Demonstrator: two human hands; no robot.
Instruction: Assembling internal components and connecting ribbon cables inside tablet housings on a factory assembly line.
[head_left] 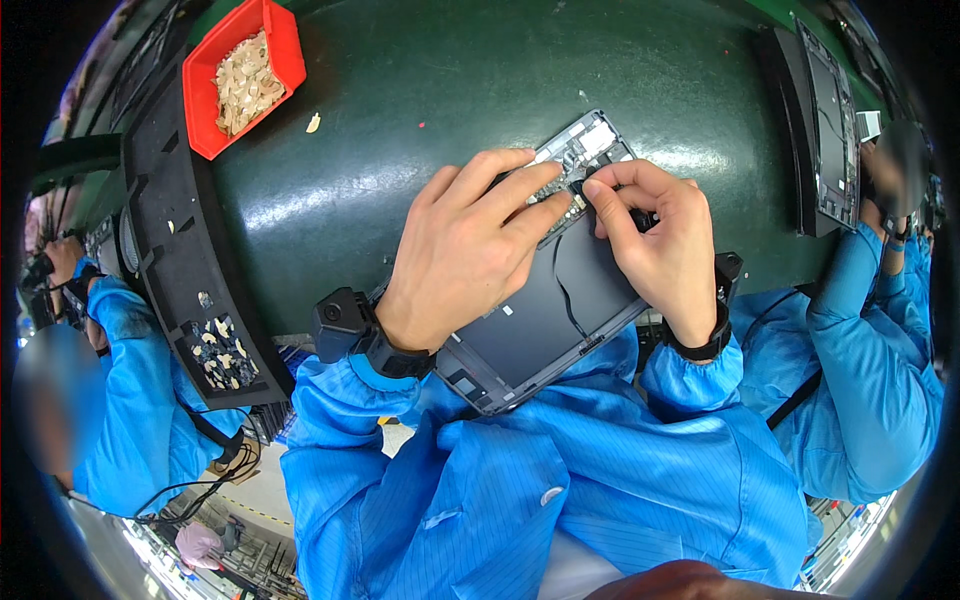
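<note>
An opened tablet point(570, 290) lies tilted on the table's near edge, its dark grey inside facing up. A circuit board shows at its far end, and a thin black cable point(562, 284) runs across the dark area. My left hand point(465, 245) rests over the tablet's left side, fingers stretched out and fingertips on the board. My right hand point(655, 230) is closed at the board's right side, thumb and forefinger pinched together. A small dark part shows beside those fingertips, but what they hold is too small to tell.
A red bin point(203, 100) of small beige pieces stands at the far left. Nearer, a black tray point(215, 290) holds more bits. Another opened tablet point(828, 120) leans on a black stand at the right. Co-workers in blue sit on both sides. The table point(400, 90) is green.
</note>
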